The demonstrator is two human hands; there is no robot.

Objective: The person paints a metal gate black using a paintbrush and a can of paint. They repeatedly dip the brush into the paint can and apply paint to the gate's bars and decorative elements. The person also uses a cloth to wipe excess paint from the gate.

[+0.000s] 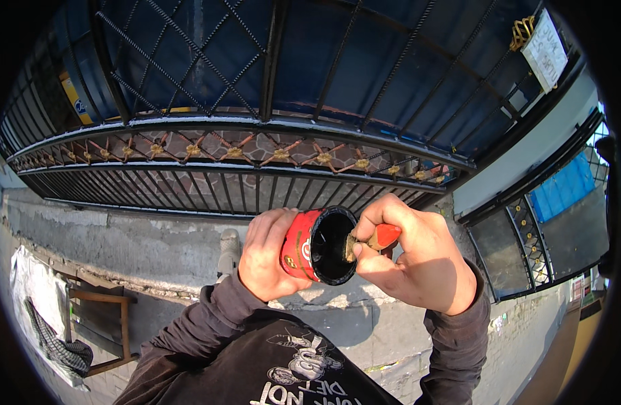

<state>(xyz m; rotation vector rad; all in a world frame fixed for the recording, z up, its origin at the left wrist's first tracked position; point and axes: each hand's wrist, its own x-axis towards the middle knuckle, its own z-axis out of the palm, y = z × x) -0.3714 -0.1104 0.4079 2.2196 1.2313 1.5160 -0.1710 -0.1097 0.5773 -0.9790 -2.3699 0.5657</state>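
My left hand [270, 253] is wrapped around a red paint can [297, 248], which is tilted so its mouth faces right. Black paint coats the rim and the inside wall. Between the thumb and fingers of my right hand [411, 253] is a paintbrush [383, 236] with a red-orange handle end. Its worn ferrule reaches the can's mouth, and the bristles are lost in the dark interior. Beyond both hands stands a black metal gate [259, 195] with twisted bars, gold flower ornaments [234, 152] and a reddish-brown lattice band.
A wooden-framed stand [125, 324] at the left bears a white sheet [37, 304] and a checked cloth [62, 344]. A concrete step [153, 243] runs below the gate. A handwritten sign [545, 53] hangs at upper right, above a second gate [533, 243] with blue sheeting.
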